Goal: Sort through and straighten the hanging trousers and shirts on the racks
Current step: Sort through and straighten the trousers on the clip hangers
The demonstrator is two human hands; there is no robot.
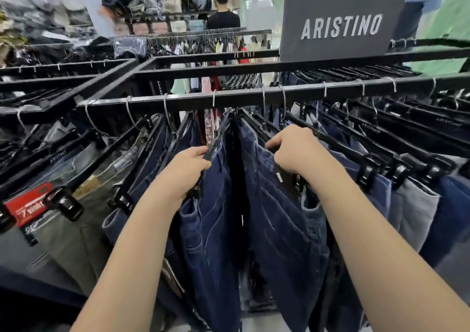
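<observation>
Row of trousers (pixel 376 197) being held apart in the middle

The person's left hand (pixel 187 171) is curling its fingers round the end of a black hanger (pixel 216 142). A pair of dark blue jeans (pixel 211 230) is hanging from that hanger. The right hand (pixel 296 151) is closing tight on the top edge of a second dark blue pair (pixel 274 230) just beside it. A dark gap is showing between the two pairs. Both pairs are hanging down from the black rail (pixel 178 100) by metal hooks, right in the middle of the row.

More trousers are hanging on both sides. To the left, grey-green trousers (pixel 76 230) are hanging from a tilted hanger, and a red tag (pixel 28 206) is lying against the top of the pair next to them. To the right, light grey trousers (pixel 412 212) are hanging between blue ones.

A dark sign (pixel 338 24) with the word ARISTINO is standing on top of the rack, behind the rail and to the right. Far at the back, a person in a black top (pixel 223 19) is standing by more racks of clothes, facing away.
</observation>
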